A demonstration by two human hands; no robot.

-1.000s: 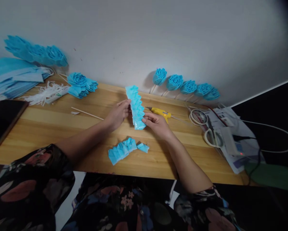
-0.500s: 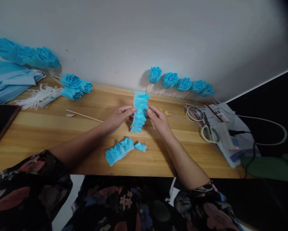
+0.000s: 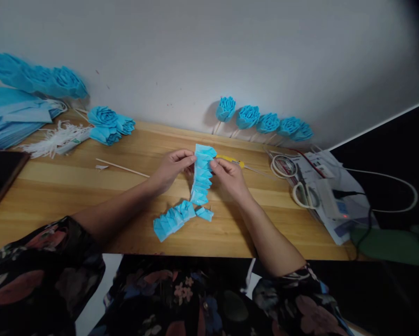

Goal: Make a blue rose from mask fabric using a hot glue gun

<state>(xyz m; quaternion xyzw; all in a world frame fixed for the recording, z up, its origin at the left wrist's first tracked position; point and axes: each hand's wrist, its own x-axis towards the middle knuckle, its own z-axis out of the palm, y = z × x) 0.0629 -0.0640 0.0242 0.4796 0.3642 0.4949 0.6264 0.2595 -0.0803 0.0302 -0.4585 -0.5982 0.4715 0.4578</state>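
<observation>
A pleated strip of light blue paper [image 3: 201, 176] hangs upright between both hands above the wooden table [image 3: 73, 186]. My left hand [image 3: 171, 169] pinches the strip's upper left edge. My right hand [image 3: 229, 177] pinches its upper right edge. Just below it, a second folded blue strip [image 3: 173, 219] and a small blue piece [image 3: 205, 213] lie on the table. A yellow glue gun [image 3: 232, 161] lies behind my right hand, partly hidden.
Finished blue paper roses [image 3: 261, 120] on sticks lean against the wall; more roses [image 3: 108, 122] and stacked blue paper [image 3: 10, 116] lie at left. A thin stick [image 3: 122, 167], white shreds [image 3: 52, 140], scissors [image 3: 305, 193], cables and a power strip [image 3: 330, 198] lie around.
The strip turned from leaning away to hanging upright and came lower, towards the pieces on the table. Both hands shifted to pinch its top edges.
</observation>
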